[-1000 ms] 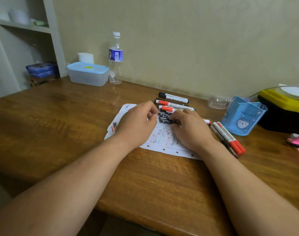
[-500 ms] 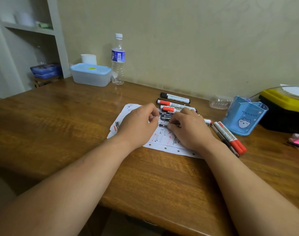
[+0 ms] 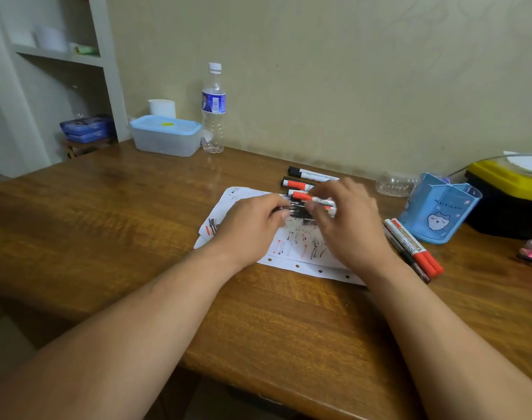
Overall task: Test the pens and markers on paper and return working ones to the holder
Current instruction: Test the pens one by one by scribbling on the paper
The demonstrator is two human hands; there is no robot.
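Head view: wooden table (image 3: 113,225). Paper (image 3: 292,253) at centre, dense with red and black test strokes, so testing looks well along. Blue holder (image 3: 440,207) far right, no pens visibly inside; returning apparently not yet done. Two red markers (image 3: 416,250) lie just beside it. Right hand (image 3: 349,225) pinches a red-capped marker (image 3: 313,200); left hand (image 3: 252,225) grips black pens (image 3: 298,211) over the paper.

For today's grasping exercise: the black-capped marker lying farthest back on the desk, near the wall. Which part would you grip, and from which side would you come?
Grip the white barrel of the black-capped marker near its middle, coming from above, fingers across its width. It lies flat, running left to right, with bare table behind it, apart from the red-capped marker in front. The right hand is nearest.
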